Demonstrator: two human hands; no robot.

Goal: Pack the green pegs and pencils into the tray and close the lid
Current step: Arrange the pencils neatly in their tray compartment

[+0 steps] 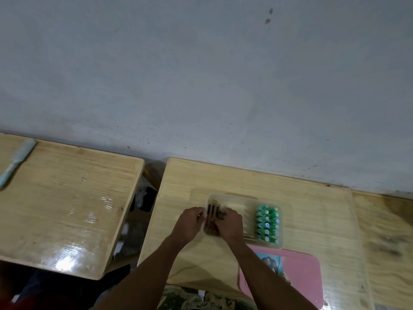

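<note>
- Grey wall (pixel 201 74) stood behind a pale wooden desk (pixel 312 209).
- Pink lid (pixel 301 271) lay on the desk just in front of the clear tray (pixel 234 199).
- Green pegs (pixel 267 223) sat packed in the tray's right end.
- Left hand (pixel 188 223) and right hand (pixel 230 223) curled around the pencils (pixel 211 217) at the tray's left end; exact pinch blurred, cannot tell.
- Judgement: level the pencils flat before lidding.

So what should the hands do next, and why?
Probably settle the pencils flat in the tray's left end and let go. Both the left hand and right hand are on them, the green pegs look packed, and the pink lid waits nearby.
</note>
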